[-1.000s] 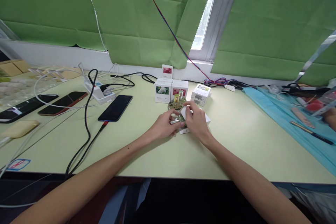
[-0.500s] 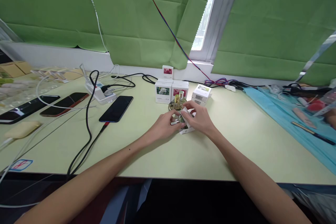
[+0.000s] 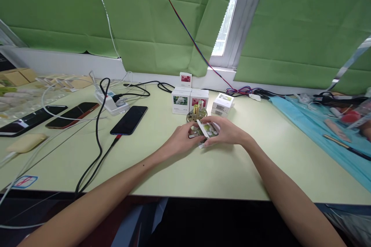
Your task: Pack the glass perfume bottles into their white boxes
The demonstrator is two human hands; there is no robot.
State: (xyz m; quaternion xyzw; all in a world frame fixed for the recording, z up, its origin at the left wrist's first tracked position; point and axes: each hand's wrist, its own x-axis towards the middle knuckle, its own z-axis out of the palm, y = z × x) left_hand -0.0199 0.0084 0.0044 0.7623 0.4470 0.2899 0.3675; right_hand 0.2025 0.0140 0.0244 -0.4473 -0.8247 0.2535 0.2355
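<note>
My left hand (image 3: 182,139) is closed on a small glass perfume bottle (image 3: 194,135) that lies on its side, its silver cap toward my palm. The bottle's far end is at the near opening of a small white carton (image 3: 211,129) with a green-and-white flower picture. My right hand (image 3: 227,131) grips this carton, thumb on the near side and fingers on the far side. How far the bottle is inside the carton is hidden by my fingers. Just behind my hands, more perfume bottles (image 3: 196,115) with shiny caps stand upright.
White flower-print cartons (image 3: 181,102) stand at the back, and barcoded cartons (image 3: 222,105) are stacked to their right. On the left are a phone (image 3: 129,120) with its cable, a power strip (image 3: 108,102) and more phones (image 3: 72,115). A blue sheet (image 3: 315,127) covers the right side.
My right hand has shifted slightly right and turned, now holding the carton by its sides and exposing its flower picture. My left hand stays almost still with the bottle.
</note>
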